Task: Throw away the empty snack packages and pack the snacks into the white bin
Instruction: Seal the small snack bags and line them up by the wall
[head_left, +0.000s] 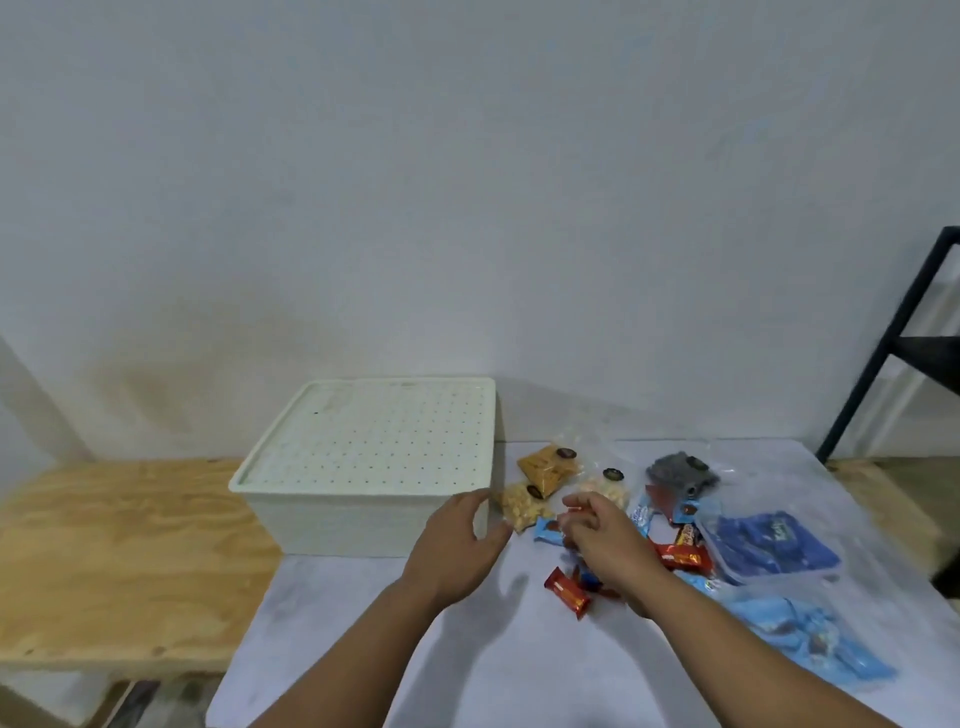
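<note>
The white bin (332, 512) stands on the table's left part with its perforated lid (374, 434) on. My left hand (460, 545) hovers open beside the bin's front right corner, holding nothing. My right hand (605, 540) is over the snack pile, its fingers curled round a small red wrapper (571, 514). Around it lie a red bar (567, 592), another red bar (684, 557), a light blue bar (549, 531), clear bags of yellow puffs (522, 506), orange crackers (548, 470), pale snacks (605, 488) and dark pieces (680, 475).
A clear tray with a blue packet (769, 543) and a long light blue package (800, 634) lie at the right. The white tabletop (415, 649) adjoins a plywood bench (119, 551) on the left. A black metal frame (883, 343) stands at the far right by the wall.
</note>
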